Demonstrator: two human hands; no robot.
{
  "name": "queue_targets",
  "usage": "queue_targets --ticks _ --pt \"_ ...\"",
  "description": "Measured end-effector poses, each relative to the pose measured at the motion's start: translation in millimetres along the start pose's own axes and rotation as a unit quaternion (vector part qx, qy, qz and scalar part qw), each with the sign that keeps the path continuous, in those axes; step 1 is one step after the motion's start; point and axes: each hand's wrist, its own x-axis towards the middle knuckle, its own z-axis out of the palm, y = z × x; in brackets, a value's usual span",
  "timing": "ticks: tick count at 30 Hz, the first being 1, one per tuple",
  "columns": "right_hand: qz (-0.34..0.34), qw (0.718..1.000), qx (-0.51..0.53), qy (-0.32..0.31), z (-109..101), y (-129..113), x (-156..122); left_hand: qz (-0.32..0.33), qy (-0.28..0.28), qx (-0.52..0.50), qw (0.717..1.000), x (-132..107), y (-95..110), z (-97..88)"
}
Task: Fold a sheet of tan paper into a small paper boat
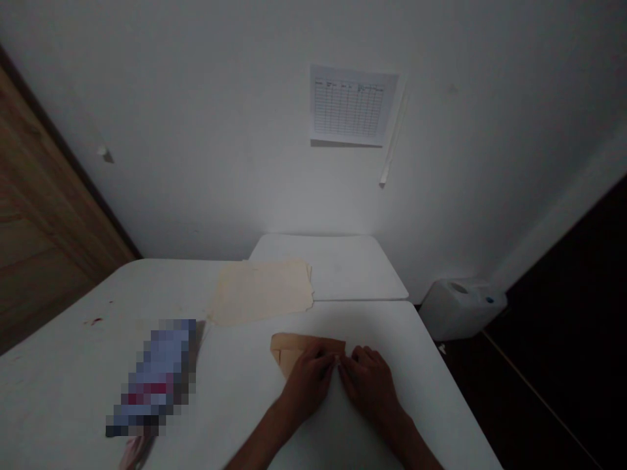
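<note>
A folded piece of brown paper point(294, 342), like a small envelope or bag, lies on the white table point(235, 385) in front of me. My left hand point(309, 377) rests over its right part, with the fingers bent and pinching at the edge. My right hand point(368, 380) is closed at the paper's right end, thumb and fingertips pressed together there. The two hands' fingertips almost meet. A small pale bit shows between them, too small to name. The hands hide the lower right part of the paper.
Pale paper sheets point(264, 291) lie farther back, partly on a white board or second tabletop point(337, 264). A blurred-out bluish item point(164, 365) is on the left. A white plastic container point(463, 310) stands right of the table. A printed chart point(350, 104) hangs on the wall.
</note>
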Motion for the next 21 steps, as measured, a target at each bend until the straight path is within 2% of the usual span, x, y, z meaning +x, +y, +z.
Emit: queue_targets --ticks 3,6,8,10,11,13,15,16,21 --pt "0.008 1.0 -0.007 0.004 5 2 6 -0.004 0.004 -0.063 0.998 -2 2 -0.5" --pt "0.022 1.0 0.006 -0.001 7 5 12 0.028 0.015 -0.119 0.992 -8 -1 -6.0" --pt "0.034 0.999 0.03 -0.008 7 6 15 0.06 0.075 -0.099 0.99 -14 -9 -15.2" --pt "0.053 0.996 0.064 -0.012 5 7 18 0.065 0.168 -0.053 0.982 -22 -23 -29.5" --pt "0.062 0.995 0.083 -0.012 5 7 19 0.061 0.158 -0.033 0.985 -25 -31 -38.0" --pt "0.072 0.991 0.117 -0.004 4 9 21 0.053 0.174 0.009 0.983 -32 -48 -55.2" --pt "0.062 0.988 0.14 0.004 5 12 24 0.035 0.163 0.039 0.985 -36 -64 -68.6" --pt "0.052 0.988 0.148 0.004 5 14 26 0.033 0.14 0.043 0.989 -37 -71 -72.9" --pt "-0.007 0.984 0.171 -0.045 3 21 39 0.023 0.057 0.029 0.998 -36 -87 -74.9"
